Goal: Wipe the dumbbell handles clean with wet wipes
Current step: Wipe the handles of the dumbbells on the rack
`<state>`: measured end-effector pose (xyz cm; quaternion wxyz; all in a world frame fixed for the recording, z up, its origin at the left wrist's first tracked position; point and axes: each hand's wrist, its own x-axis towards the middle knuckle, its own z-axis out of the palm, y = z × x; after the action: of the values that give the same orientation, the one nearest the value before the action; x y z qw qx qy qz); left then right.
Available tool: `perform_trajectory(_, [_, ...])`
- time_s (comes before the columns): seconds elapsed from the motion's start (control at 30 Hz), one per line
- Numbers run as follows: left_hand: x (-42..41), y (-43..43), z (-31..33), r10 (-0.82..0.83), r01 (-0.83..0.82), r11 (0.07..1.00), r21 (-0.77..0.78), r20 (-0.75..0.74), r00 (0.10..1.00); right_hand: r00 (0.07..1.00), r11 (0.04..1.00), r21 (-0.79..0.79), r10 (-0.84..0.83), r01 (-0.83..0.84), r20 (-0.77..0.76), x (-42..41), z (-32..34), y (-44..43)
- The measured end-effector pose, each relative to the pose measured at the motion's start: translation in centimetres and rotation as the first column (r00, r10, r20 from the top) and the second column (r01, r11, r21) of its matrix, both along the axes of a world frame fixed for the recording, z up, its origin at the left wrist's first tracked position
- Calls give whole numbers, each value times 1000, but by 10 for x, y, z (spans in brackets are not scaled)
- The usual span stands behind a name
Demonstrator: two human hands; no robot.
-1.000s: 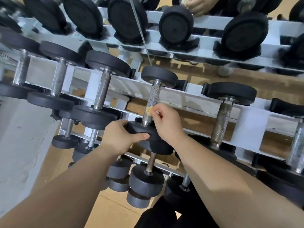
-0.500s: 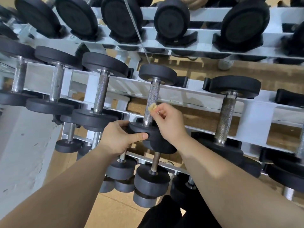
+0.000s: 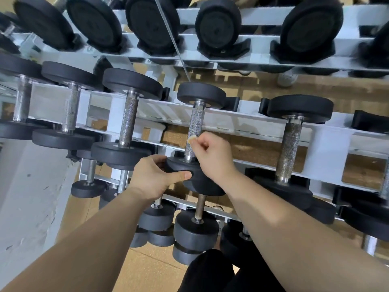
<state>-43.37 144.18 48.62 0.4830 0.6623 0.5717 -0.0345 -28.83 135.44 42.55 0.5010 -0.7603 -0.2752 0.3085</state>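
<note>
Steel handle runs near-to-far across the rack; left fingers grip its head, right fingers pinch a wipe.

The left hand grips the near end of a dumbbell lying across the rack. Just right of it, the right hand pinches a wipe against the handle. Neighbouring dumbbells lie left and right of the hands (same shelf). An upper row sits beyond the hands and a lower row beneath them.
</note>
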Motion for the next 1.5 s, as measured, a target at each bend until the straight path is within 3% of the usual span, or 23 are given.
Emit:
perform_trajectory(0.27, [1, -2, 0, -9, 9, 1000, -1, 20, 1000, 977, 977, 47, -211, 209, 44, 33, 2, 44])
perform_trajectory(0.4, [-1, -2, -2, 1, -1, 1000, -8, 37, 999, 987, 986, 76, -155, 150, 52, 29, -2, 25])
perform_trajectory(0.67, [-3, 0, -5, 5, -5, 1000, -12, 13, 1000, 979, 982, 79, -159, 169, -125, 23, -5, 14])
perform_trajectory(0.87, [-4, 1, -9, 2, -2, 1000, -9, 3, 1000, 987, 979, 123, -161, 162, -21, 33, 0, 35])
perform_trajectory(1.07, [-7, 1, -12, -10, 10, 1000, -15, 21, 1000, 1000, 997, 69, -23, 25, -18, 10, -13, -12])
perform_trajectory(1.23, [-8, 3, -13, 2, -1, 1000, -23, 35, 999, 983, 988, 76, -124, 135, -137, 22, 0, 13])
perform_trajectory(1.37, [-7, 6, -8, 36, -31, 997, -67, 70, 997, 982, 981, 86, -169, 176, -83, 33, 6, 34])
perform_trajectory(1.5, [-6, 9, -4, 49, -33, 990, -138, 115, 992, 986, 999, 40, 39, -33, -161, 25, 1, 9])
